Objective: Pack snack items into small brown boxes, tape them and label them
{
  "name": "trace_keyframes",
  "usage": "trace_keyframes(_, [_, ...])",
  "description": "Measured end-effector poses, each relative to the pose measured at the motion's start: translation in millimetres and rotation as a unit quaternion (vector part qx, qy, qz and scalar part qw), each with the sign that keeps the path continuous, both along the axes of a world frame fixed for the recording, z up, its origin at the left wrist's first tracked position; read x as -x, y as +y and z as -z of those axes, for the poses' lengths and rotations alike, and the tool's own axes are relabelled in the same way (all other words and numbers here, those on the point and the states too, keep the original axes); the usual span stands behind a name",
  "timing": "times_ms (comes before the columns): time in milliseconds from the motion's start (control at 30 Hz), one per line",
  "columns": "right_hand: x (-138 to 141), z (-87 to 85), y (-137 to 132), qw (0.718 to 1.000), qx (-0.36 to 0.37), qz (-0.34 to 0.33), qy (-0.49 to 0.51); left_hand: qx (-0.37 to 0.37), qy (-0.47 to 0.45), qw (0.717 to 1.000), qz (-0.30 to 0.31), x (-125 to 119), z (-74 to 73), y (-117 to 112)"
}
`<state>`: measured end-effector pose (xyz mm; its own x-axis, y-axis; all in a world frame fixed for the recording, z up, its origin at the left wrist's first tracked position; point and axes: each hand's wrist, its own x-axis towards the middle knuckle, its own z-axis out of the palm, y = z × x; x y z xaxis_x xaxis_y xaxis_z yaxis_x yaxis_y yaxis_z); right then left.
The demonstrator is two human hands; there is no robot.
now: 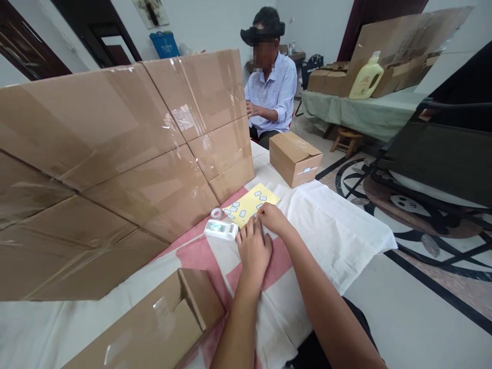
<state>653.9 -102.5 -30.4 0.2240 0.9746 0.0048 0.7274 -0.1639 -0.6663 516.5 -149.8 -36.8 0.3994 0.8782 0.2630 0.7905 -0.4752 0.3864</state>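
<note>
A yellow sheet (251,201) lies on the cloth, bearing several small white labels with dark blue outlines. My left hand (253,246) rests palm down at the sheet's near edge, its fingers stretched forward. Just beyond it, my right hand (273,218) is closed in a pinch over the sheet's right part. Whatever sits between those fingertips is too small or hidden to make out. Left of my left hand is a white box-shaped item (221,230) with a greenish panel, close to the fingertips. A small roll of tape (216,213) stands behind that item.
A tall wall of taped cardboard boxes (154,133) rises on the left. One carton (295,159) stands at the table's far end, and another (161,323) lies front left. Across the table sits a person (271,92). Right, a yellow jug (366,77) stands on another table.
</note>
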Motion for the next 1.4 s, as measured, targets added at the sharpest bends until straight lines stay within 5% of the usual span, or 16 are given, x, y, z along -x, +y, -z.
trace_keyframes(1400, [5, -7.3, 1, 0.999, 0.039, 0.008, -0.022, -0.019, 0.076, 0.997, 0.018, -2, -4.8, -5])
